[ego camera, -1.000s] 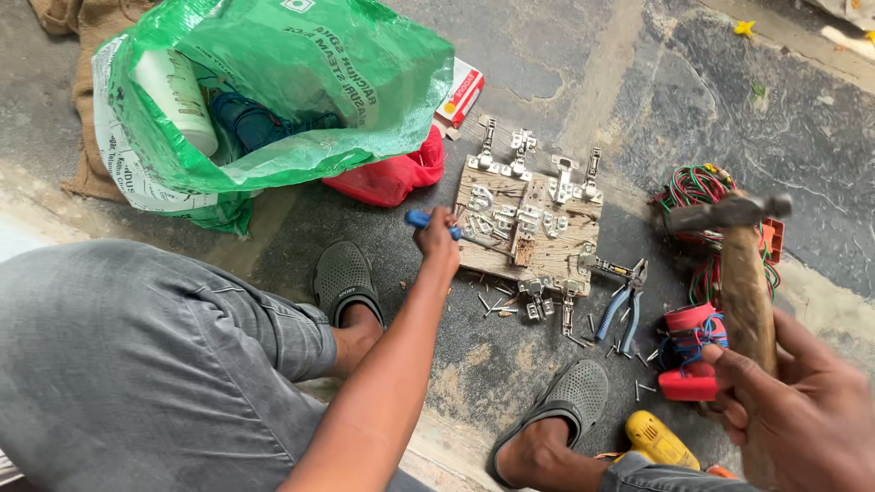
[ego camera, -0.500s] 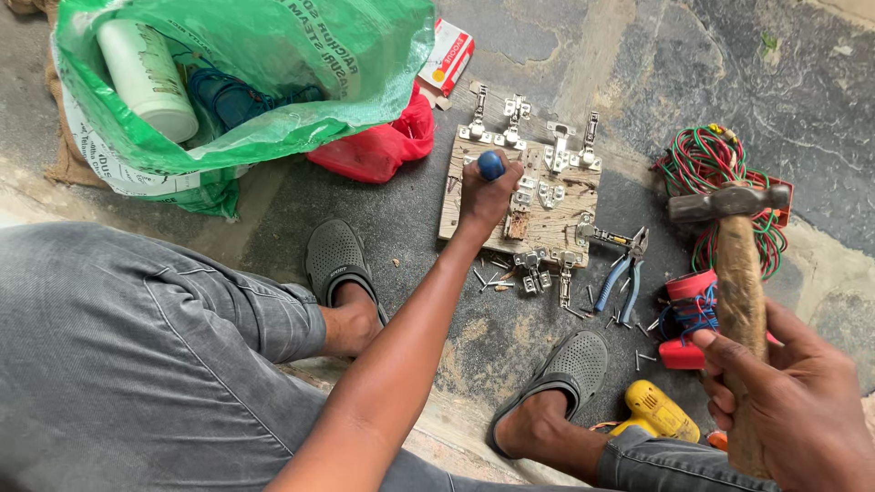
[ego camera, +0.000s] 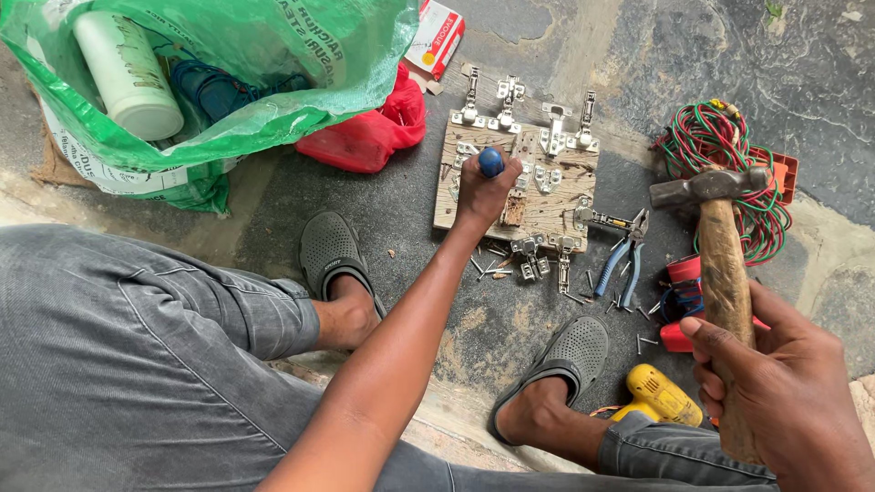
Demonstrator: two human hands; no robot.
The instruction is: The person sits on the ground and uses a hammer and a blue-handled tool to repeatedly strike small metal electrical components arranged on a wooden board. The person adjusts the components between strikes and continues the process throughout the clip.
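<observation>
Gripping a blue-handled screwdriver (ego camera: 491, 162) upright on the wooden board (ego camera: 547, 205), my left hand (ego camera: 483, 187) stayed fisted far ahead; my right hand (ego camera: 788, 392), nearer, clenched the hammer (ego camera: 725, 264), its handle pointing away toward the board's right.

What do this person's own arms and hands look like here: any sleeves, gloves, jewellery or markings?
Both are bare. The left arm shows no sleeve along its whole visible length, and the left hand wears no glove or ring. The right hand is likewise ungloved, with no watch or band in view; its forearm is out of frame.
</observation>
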